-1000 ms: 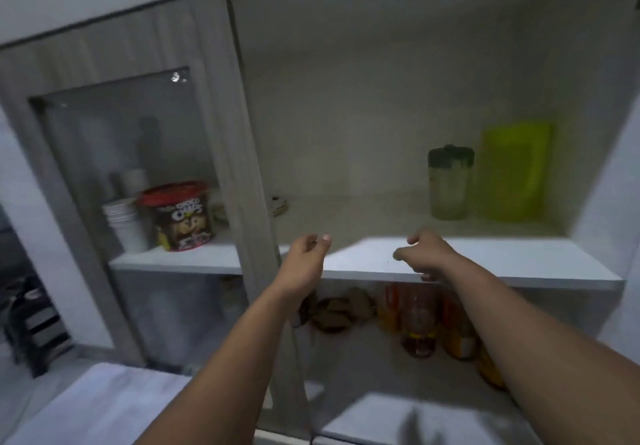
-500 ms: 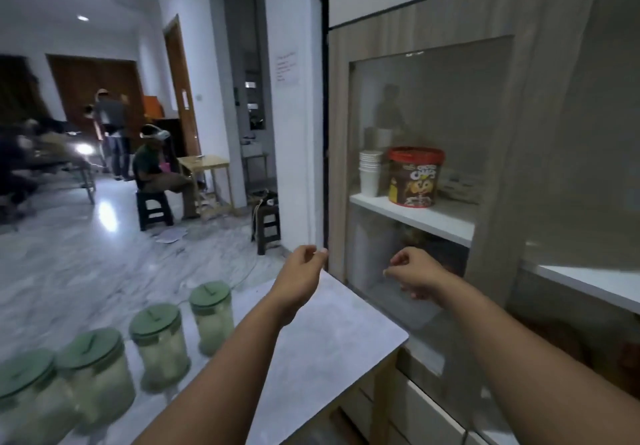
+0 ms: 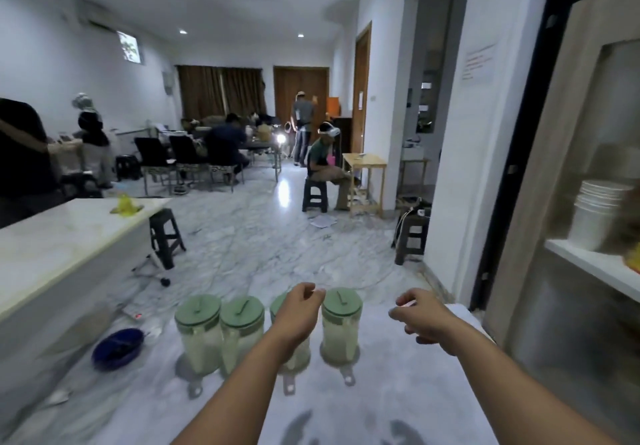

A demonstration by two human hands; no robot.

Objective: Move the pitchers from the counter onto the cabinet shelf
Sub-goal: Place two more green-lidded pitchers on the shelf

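Note:
Several clear pitchers with green lids stand in a row at the far edge of the grey counter [image 3: 398, 392]: the leftmost pitcher [image 3: 198, 333], a second pitcher [image 3: 241, 332], a third pitcher [image 3: 277, 307] mostly hidden behind my left hand, and the rightmost pitcher [image 3: 341, 326]. My left hand [image 3: 299, 314] hovers over the third one, fingers loosely curled, holding nothing. My right hand [image 3: 420, 314] floats to the right of the row, fingers loosely curled and empty. The cabinet shelf [image 3: 595, 264] shows at the right edge behind a glass door.
White stacked cups [image 3: 595, 216] sit on the cabinet shelf. A white marble island [image 3: 59, 243] stands to the left, a blue basin [image 3: 117, 347] on the floor beside it. Black stools [image 3: 165, 236] and several seated and standing people fill the room beyond.
My view has swung left from the open cabinet to the counter and the room. The row of pitchers now lies right under my hands, which stay empty.

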